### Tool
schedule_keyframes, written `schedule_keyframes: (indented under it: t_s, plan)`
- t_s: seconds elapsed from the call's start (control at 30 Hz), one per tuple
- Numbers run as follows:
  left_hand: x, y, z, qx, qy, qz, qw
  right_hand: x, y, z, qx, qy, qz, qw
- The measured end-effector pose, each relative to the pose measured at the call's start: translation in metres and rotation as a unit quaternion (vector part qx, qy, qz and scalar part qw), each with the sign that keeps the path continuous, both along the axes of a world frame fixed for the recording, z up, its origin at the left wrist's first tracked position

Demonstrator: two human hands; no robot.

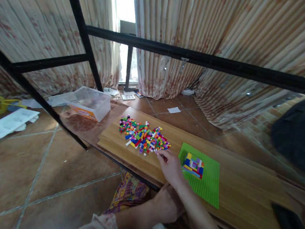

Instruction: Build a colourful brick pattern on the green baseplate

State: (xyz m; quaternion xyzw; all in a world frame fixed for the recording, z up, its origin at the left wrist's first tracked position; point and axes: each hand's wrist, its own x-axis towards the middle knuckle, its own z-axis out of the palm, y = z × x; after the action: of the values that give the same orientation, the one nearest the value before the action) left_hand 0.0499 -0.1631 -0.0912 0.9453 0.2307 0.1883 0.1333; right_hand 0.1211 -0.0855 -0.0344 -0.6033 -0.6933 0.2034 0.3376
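Note:
My right hand point(171, 166) reaches over the board to the near right edge of a pile of small, many-coloured toy bricks point(146, 137). Its thumb and fingertips are drawn together in a pinch; whatever is between them is too small to make out. Beside that hand, on the right, lies a green baseplate point(210, 181). A low, square build of coloured bricks point(194, 165) sits on it. My left hand point(169, 202) rests by the board's near edge, partly under my right forearm, with its fingers hidden.
The wooden board point(243, 181) lies on a low table. A clear plastic box point(96, 103) stands at its left end. Black metal bars point(159, 46) cross above. A white tray point(8, 122) lies at far left, and a dark flat object point(287, 224) at lower right.

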Motion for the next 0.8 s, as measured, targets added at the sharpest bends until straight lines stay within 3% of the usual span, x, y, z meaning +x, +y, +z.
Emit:
schedule_keyframes:
  t_s: [0.23, 0.33, 0.5, 0.63, 0.8]
  plan:
    - [-0.063, -0.013, 0.021, -0.083, -0.028, 0.062, 0.994, -0.040, 0.045, -0.008, 0.012, -0.080, 0.050, 0.995]
    - [-0.094, -0.002, 0.022, -0.106, -0.087, 0.136, 0.981, -0.051, 0.054, -0.009, 0.014, -0.109, 0.062, 0.992]
    - [-0.139, 0.028, 0.017, -0.089, -0.174, 0.297, 0.935, -0.074, 0.061, -0.007, 0.013, -0.165, 0.081, 0.983]
    - [-0.160, 0.049, 0.013, -0.069, -0.204, 0.327, 0.920, -0.091, 0.064, -0.005, 0.010, -0.215, 0.067, 0.974]
    - [-0.166, 0.059, 0.007, -0.060, -0.216, 0.321, 0.920, -0.092, 0.062, -0.005, 0.005, -0.250, 0.053, 0.967]
